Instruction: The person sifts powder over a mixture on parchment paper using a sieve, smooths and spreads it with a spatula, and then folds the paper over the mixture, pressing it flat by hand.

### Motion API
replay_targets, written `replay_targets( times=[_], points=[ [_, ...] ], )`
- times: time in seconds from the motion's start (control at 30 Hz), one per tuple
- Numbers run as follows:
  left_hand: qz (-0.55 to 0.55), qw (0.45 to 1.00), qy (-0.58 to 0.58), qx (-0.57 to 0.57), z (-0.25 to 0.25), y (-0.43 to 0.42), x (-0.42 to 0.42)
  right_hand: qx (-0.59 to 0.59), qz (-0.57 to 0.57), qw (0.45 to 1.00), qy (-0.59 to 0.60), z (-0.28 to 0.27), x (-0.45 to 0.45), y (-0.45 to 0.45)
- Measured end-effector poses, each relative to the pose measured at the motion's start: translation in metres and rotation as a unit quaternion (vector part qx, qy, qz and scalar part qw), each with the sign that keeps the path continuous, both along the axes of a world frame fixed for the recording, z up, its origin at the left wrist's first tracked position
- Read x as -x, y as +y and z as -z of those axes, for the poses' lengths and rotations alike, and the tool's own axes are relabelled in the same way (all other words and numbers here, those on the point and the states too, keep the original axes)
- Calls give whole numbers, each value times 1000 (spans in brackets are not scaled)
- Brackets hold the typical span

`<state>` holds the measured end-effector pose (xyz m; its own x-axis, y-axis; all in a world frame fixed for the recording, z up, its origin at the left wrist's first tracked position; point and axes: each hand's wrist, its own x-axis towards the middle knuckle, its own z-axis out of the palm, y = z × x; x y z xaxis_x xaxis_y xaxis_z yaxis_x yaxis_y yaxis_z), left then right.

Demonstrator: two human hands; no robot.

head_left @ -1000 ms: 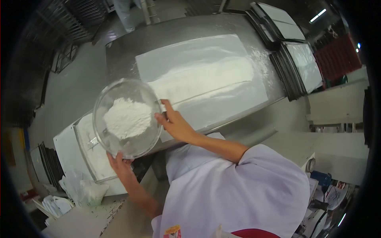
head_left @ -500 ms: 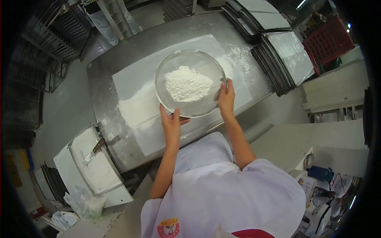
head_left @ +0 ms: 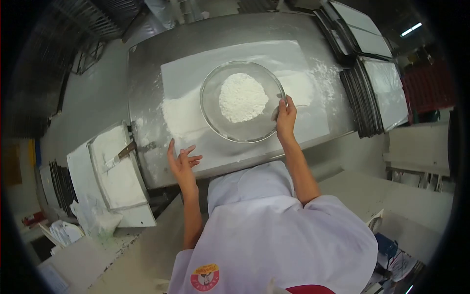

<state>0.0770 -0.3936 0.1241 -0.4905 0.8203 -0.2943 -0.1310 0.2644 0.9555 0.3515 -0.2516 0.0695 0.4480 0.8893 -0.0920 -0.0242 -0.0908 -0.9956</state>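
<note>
A round sieve with a metal rim carries a heap of white powder over the metal table. My right hand grips its rim on the right side. Apart from the sieve, my left hand hangs near the table's front edge, fingers spread and holding nothing. Under the sieve lies a pale sheet with a band of white powder across it. How high the sieve is above the sheet cannot be told.
A tray of white powder with a spatula on it stands at the left. Stacked dark trays sit at the table's right end. Beyond them is a red crate. A plastic bag lies at the lower left.
The sieve has moved from the left side to over the sheet. My left hand has let go of its rim and drawn back to the left, while my right hand keeps its grip.
</note>
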Motion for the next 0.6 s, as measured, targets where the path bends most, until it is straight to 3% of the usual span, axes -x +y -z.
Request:
replay_targets(
  times=[0.03, 0.13, 0.27, 0.33, 0.43, 0.53, 0.6],
  points=[
    [-28, 1000, 10, -1, 7, -9, 10, -21, -35, 998, -50, 4, 5, 2],
    [-93, 996, 13, 1, 12, -29, 26, -8, -32, 999, 11, -9, 34, 3],
    [-140, 990, 25, -3, 20, -50, 41, -20, -111, 993, -28, -2, 48, 9],
    [-158, 987, 23, -2, 21, -59, 44, -9, -45, 999, 3, 2, 59, 10],
    [-181, 983, 13, 1, 22, -67, 52, -4, -128, 992, -10, -2, 63, 7],
    [-190, 981, 22, -5, 25, -76, 55, 25, -64, 998, 1, -6, 81, 6],
    [-209, 978, 16, 2, 19, -78, 58, 19, -104, 994, -11, -4, 81, 7]
  ],
)
